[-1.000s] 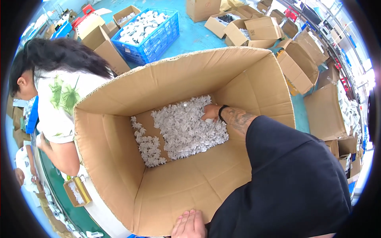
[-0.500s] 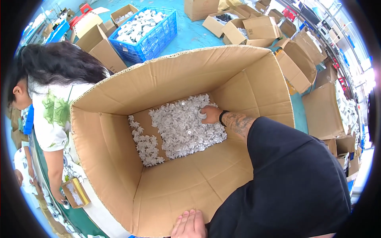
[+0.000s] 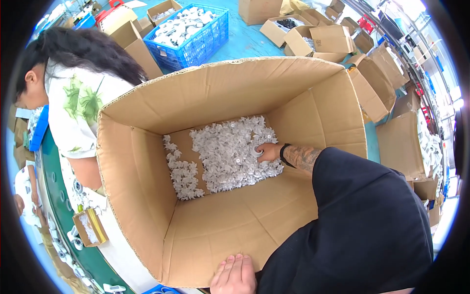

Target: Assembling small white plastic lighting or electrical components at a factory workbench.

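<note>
A large open cardboard box (image 3: 215,250) stands in front of me. Many small white plastic pieces (image 3: 223,161) cover much of its floor, with a bare cardboard strip between two patches of them. Deep inside, at the right of the larger patch, my right hand (image 3: 269,152) is closed around a curved white plastic piece (image 3: 257,151). Its fingers partly hide this piece. My left hand (image 3: 234,275) hooks over the box's near rim, fingers close together against the inner wall; its thumb is out of sight.
Left of the box a person (image 3: 83,98) leans over a green bench (image 3: 56,196) holding a small carton (image 3: 89,228) and white parts. Beyond the box stand a blue crate (image 3: 196,49) full of white parts and several open cartons (image 3: 318,41).
The view has shifted slightly. My right hand stays among the pieces, nearer the patch's right edge. The left hand remains on the rim. The other person's forearm has drawn back from the small carton.
</note>
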`<state>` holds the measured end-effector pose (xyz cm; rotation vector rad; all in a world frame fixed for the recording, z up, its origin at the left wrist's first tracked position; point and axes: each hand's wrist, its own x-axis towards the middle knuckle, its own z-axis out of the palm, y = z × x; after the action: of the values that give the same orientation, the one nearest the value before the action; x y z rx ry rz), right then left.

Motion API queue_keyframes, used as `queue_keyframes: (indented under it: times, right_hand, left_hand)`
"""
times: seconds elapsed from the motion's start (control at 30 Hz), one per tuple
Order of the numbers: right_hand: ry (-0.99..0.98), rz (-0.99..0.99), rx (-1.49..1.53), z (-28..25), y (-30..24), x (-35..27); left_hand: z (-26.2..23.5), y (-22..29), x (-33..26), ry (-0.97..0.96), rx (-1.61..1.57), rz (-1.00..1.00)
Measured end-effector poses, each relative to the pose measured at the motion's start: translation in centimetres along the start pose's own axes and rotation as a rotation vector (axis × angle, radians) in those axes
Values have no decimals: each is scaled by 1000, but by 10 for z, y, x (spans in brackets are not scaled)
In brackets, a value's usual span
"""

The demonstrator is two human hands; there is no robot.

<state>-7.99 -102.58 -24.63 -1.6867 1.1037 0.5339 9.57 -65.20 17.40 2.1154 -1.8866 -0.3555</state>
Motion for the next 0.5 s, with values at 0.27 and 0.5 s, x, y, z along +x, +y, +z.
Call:
queue_keyframes:
  times: [0.27,0.5]
  right_hand:
    - [307,-87,63,9,5,20]
    - [227,-386,309,32,-73,-53]
  left_hand:
    - [9,-20,-4,157,128,38]
    - [14,-22,-19,-2,138,208]
